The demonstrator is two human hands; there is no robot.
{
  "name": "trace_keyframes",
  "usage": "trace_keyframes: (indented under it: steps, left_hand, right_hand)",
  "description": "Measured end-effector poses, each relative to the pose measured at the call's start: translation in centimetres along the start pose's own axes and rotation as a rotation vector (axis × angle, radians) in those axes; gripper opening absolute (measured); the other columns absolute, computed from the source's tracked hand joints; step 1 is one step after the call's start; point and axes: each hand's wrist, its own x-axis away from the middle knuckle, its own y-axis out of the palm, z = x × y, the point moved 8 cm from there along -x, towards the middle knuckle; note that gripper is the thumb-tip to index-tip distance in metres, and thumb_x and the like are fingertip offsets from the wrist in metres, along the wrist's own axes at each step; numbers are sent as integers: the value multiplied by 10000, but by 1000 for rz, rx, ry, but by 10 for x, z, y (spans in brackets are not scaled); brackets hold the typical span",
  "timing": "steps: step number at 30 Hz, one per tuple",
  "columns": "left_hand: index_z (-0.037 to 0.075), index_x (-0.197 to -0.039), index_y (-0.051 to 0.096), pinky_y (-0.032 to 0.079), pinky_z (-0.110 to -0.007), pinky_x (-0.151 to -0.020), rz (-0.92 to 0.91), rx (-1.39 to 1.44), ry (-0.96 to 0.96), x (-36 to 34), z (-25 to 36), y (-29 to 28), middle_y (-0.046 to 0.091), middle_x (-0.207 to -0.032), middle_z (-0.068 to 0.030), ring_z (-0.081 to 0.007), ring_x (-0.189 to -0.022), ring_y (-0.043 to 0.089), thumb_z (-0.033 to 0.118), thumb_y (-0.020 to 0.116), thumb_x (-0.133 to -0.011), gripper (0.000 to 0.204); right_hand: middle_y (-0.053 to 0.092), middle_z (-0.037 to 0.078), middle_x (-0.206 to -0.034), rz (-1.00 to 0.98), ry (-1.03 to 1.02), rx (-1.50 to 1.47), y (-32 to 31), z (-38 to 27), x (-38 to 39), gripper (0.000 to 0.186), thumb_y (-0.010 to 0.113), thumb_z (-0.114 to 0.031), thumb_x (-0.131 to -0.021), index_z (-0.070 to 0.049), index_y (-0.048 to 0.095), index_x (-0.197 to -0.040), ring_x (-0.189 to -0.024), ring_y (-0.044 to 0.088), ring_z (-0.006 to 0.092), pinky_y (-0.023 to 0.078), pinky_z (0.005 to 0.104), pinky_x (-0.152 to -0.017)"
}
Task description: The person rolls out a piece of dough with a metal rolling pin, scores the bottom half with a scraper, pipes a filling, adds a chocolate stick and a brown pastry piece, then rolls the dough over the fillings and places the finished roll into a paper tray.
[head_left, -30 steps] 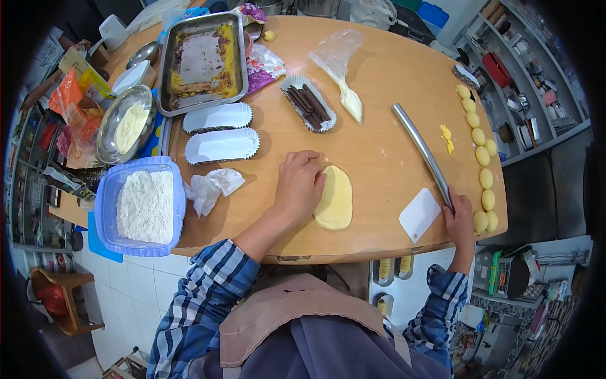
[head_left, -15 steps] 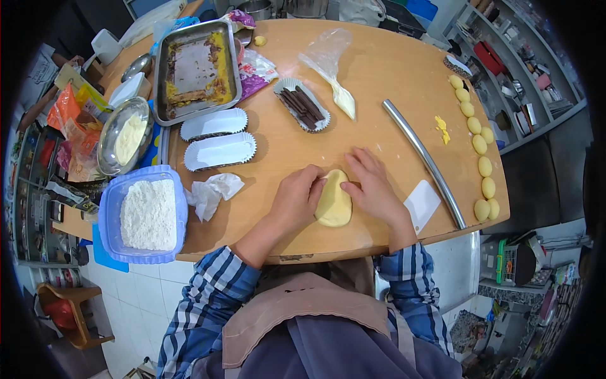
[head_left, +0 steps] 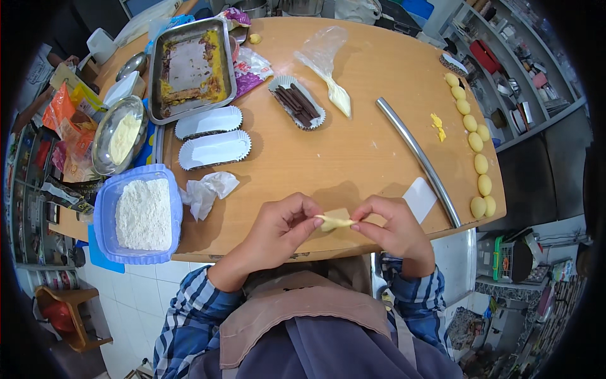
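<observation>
A flattened piece of pale yellow dough (head_left: 335,220) hangs between my two hands near the table's front edge. My left hand (head_left: 284,225) pinches its left end between thumb and fingers. At the opposite end, my right hand (head_left: 392,226) pinches the dough the same way. Just beyond my right hand lies a white scraper (head_left: 419,200), partly hidden by that hand. A metal rod (head_left: 418,161) rests to the right of it. Farther off, a fluted paper case (head_left: 286,82) holds dark chocolate sticks (head_left: 298,106), beside a piping bag (head_left: 334,82) with pale yellow filling.
Dough balls (head_left: 475,141) line the right edge, near yellow crumbs (head_left: 438,127). On the left stand a blue-violet tub (head_left: 103,211) of white flour, two paper cases (head_left: 214,150), crumpled paper (head_left: 208,192), a smeared metal tray (head_left: 232,76) and a metal bowl (head_left: 140,142).
The dough, lying on the table before, is lifted and held by its ends. Both hands have moved nearer to me and turned into pinches. The view has shifted slightly.
</observation>
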Motion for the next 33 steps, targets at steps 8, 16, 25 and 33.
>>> trace_keyframes:
  steps: [8, 16, 25, 33]
  left_hand:
    - [1, -990, 570, 473, -224, -757, 66, 109, 141, -34, 51, -22, 635, -926, -28, -79, -870, 597, -14, 598, -923, 74]
    - [12, -1006, 666, 493, -291, -831, 179, -512, 383, -24, 50, -33, 685, -1019, -112, -222, -936, 659, 15, 677, -834, 172]
    - [58, -1005, 695, 383, -570, -987, -124, -998, 439, 38, 22, 7, 685, -1089, -110, -299, -1123, 619, 135, 723, -793, 227]
    - [14, -944, 700, 502, -431, -754, 146, -940, 127, -27, 35, -48, 681, -923, -169, -352, -869, 634, 132, 662, -841, 161]
  right_hand:
    - [670, 72, -961, 129, 159, -367, -24, 6, -38, 200, 663, 14, -849, 29, 610, -1042, -865, 648, 160, 521, 294, -782]
    - [681, 120, -1005, 304, -138, 104, -16, -1, -41, 182, 673, 3, -819, -1, 656, -1000, -909, 667, 221, 512, 301, -805]
    - [669, 104, -1099, 113, -176, 339, 37, 19, 13, 199, 676, -108, -815, -56, 690, -1007, -1126, 590, 277, 383, 476, -1018]
    - [686, 194, -900, 281, 51, 199, -8, 41, -54, 200, 659, -100, -832, 28, 675, -983, -832, 672, 319, 512, 381, -742]
